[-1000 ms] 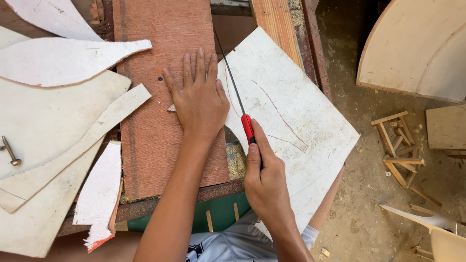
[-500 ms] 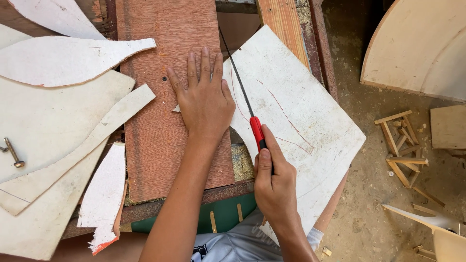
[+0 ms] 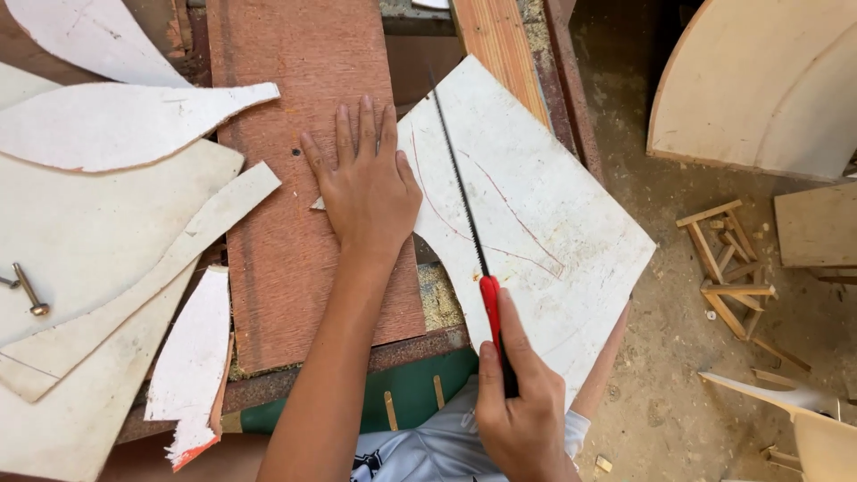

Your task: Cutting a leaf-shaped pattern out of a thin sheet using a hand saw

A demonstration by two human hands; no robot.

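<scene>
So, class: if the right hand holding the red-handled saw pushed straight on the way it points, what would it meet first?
The right hand points up the narrow saw blade. It would likely meet the curved cut edge of the white painted board first; depth is unclear.

workbench (image 3: 420, 350): reddish board (image 3: 303, 161), white offcuts (image 3: 107, 223), white panel (image 3: 544, 223).

My left hand (image 3: 368, 187) hides the white board's (image 3: 536, 223) near corner; my right hand (image 3: 518, 402) covers the saw (image 3: 464, 205) handle's end.
</scene>
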